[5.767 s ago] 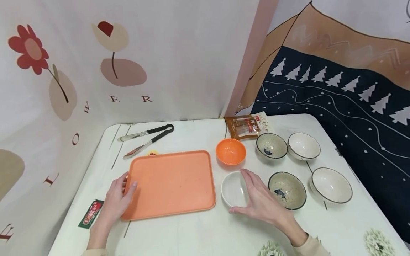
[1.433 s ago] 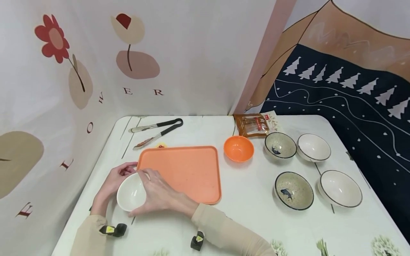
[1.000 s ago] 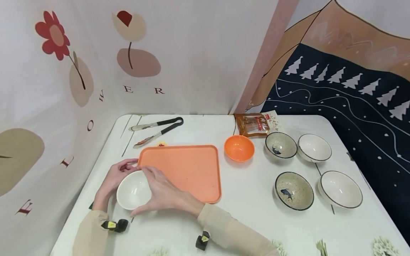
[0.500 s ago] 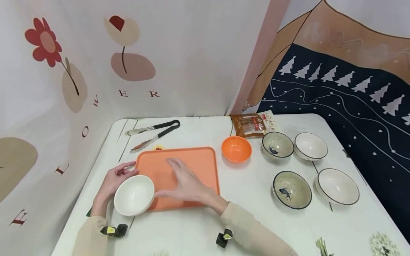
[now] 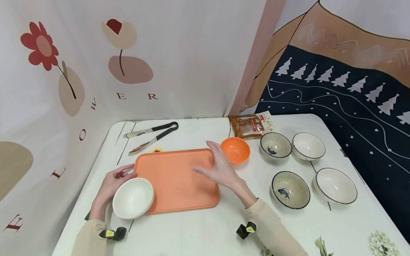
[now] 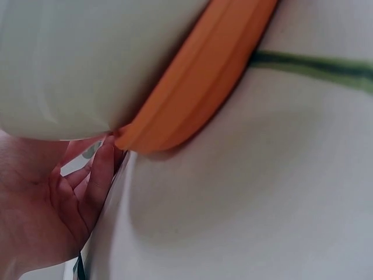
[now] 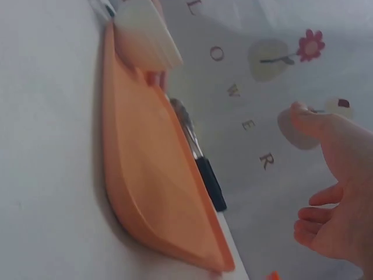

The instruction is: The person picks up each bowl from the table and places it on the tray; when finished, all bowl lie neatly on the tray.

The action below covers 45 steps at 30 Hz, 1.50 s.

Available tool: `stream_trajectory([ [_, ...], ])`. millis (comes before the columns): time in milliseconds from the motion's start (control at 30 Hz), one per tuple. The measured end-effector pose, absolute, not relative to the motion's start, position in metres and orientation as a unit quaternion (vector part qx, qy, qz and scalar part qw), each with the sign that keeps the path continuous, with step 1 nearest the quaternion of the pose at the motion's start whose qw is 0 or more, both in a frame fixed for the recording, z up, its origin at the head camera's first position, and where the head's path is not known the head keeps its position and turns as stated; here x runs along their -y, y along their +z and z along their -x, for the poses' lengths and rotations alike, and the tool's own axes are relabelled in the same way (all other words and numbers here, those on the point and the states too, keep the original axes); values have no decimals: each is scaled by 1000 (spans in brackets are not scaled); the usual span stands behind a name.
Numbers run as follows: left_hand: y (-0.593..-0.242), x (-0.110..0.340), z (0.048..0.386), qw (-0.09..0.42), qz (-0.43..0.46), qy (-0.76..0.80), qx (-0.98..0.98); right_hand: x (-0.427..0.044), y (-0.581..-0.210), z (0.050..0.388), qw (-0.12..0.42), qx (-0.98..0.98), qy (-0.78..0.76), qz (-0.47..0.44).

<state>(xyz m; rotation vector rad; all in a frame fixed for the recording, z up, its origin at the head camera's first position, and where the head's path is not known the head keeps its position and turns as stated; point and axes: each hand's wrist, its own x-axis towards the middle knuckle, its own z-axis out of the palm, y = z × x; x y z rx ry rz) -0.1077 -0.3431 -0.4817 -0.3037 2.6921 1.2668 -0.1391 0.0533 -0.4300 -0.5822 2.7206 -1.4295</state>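
Observation:
My left hand (image 5: pixel 112 183) grips the left edge of the orange tray (image 5: pixel 179 185), its thumb lying over the rim. In the left wrist view its curled fingers meet the tray's rim (image 6: pixel 192 99) beneath the bowl. A plain white bowl (image 5: pixel 132 198) rests upright at the tray's front left corner, partly overhanging the edge. The right wrist view shows that white bowl (image 7: pixel 145 35) at the tray's far end. With fingers and thumb spread, my right hand (image 5: pixel 222 169) hovers over the tray's right edge, holding nothing. Just beyond its fingers stands a small orange bowl (image 5: pixel 237 151), partly covered by the hand.
Two speckled bowls with fish, one at the back (image 5: pixel 275 145) and one in front (image 5: pixel 290 190), stand on the right beside two dark-rimmed white bowls (image 5: pixel 309 145). A brown snack packet (image 5: pixel 250 125) lies behind them. Black-handled tongs (image 5: pixel 153 137) lie behind the tray.
My right hand carried the white bowl from the tray's right side to its front left corner, let go of it, then moved right toward the orange bowl. The left hand stays at the tray.

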Motion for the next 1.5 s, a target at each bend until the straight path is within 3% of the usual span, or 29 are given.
stream_trajectory([
  [233, -481, 342, 109, 74, 96, 417, -901, -85, -428, 150, -7, -890, -439, 126],
  [433, -483, 342, 109, 77, 93, 416, -902, -107, -430, 158, -52, -903, -422, 66],
  [867, -482, 342, 108, 81, 105, 421, -897, -121, -456, 164, -86, -907, -413, -5],
  [1267, -479, 342, 109, 79, 106, 428, -894, -116, -469, 165, -43, -883, -461, -73],
  [1500, -481, 343, 108, 77, 103, 429, -894, -116, -470, 167, -55, -880, -464, -84],
])
